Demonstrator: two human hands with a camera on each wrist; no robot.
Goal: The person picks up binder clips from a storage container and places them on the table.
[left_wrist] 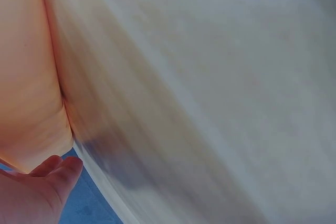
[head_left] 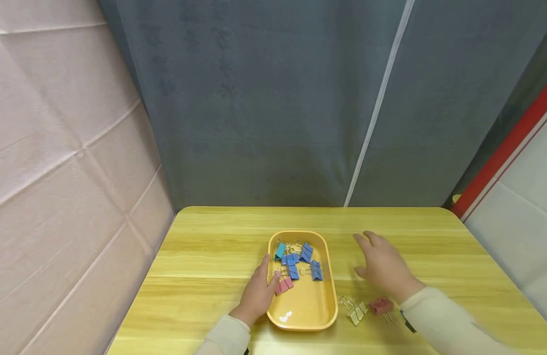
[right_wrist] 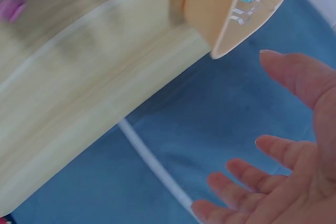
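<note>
A yellow-orange plastic tray (head_left: 306,310) stands on the table, and my left hand (head_left: 257,291) grips its left rim, thumb over the inner side and fingers along the outer wall. Inside the tray, toward its far and left part, lie several blue binder clips (head_left: 316,270), a teal binder clip (head_left: 280,250) and a pink binder clip (head_left: 284,285). My right hand (head_left: 384,264) is in the air right of the tray with its fingers spread and holds nothing. Below it on the table are a yellow binder clip (head_left: 356,313) and a red binder clip (head_left: 382,305).
Beside the right sleeve (head_left: 451,320) a dark clip (head_left: 408,323) shows, partly covered. The wooden table (head_left: 202,281) ends at a grey-blue curtain (head_left: 255,108) behind. A pale cloth wall (head_left: 69,162) stands on the left, a white panel with a red edge (head_left: 508,148) on the right.
</note>
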